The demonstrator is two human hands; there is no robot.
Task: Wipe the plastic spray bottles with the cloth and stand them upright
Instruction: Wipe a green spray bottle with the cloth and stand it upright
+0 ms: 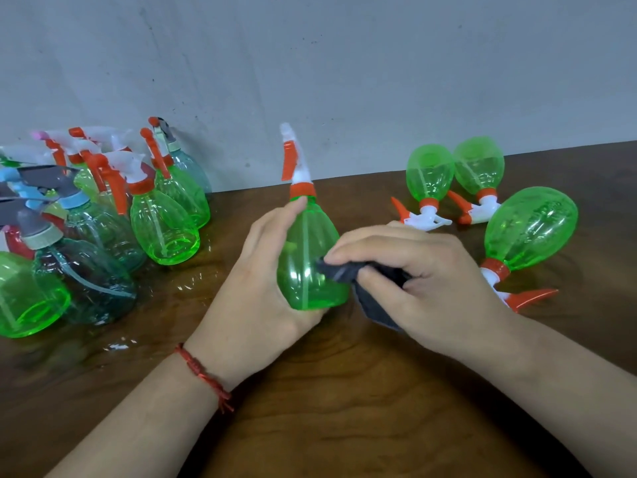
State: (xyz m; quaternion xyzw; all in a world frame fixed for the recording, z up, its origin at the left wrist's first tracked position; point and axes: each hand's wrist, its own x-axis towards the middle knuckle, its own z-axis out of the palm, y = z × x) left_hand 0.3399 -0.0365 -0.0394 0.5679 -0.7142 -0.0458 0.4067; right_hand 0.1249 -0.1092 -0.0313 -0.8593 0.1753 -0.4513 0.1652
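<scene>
Left hand [255, 281] around bottle [306, 250], cloth [374, 307] against it

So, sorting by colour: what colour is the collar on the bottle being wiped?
Orange-red; the collar shows best in the head view.

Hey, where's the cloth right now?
In the head view, the dark cloth is centre-right, pinched in the right hand against the green bottle held by the left hand.

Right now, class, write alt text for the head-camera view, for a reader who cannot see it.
A left hand grips a green spray bottle while the right hand presses a dark cloth to it. Other bottles stand at left; three green bottles lie at right.
</scene>
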